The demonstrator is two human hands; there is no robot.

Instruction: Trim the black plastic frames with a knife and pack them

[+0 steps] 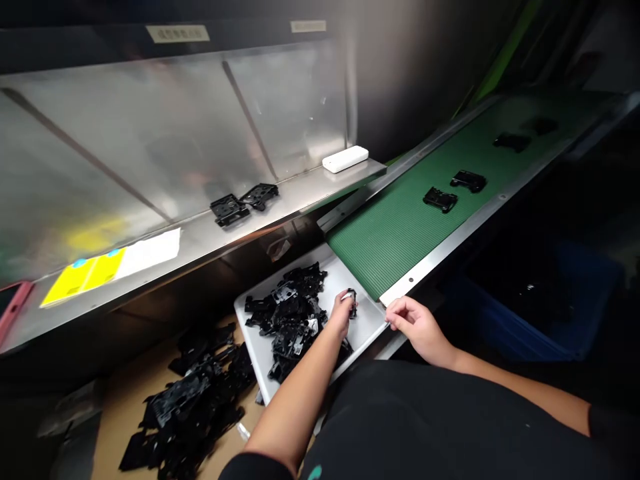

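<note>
My left hand (343, 313) reaches into a white tray (364, 327) and pinches a small black plastic part (353, 303) in its fingertips. A heap of similar black parts (287, 320) fills the middle of the tray. My right hand (417, 327) rests near the tray's right corner, its fingertips at the rim and nothing visible in them. Just beyond it, the end of a green ribbed conveyor belt (400, 227) meets the tray. Several black parts lie spaced along the belt, the nearest (440, 199) well away from both hands.
A steel shelf (300, 193) runs along the left, holding two black parts (245, 203), a white box (345, 159) and yellow and white papers (100, 270). More black parts (190, 400) lie heaped on cardboard below. A blue bin (530, 313) stands right of the conveyor.
</note>
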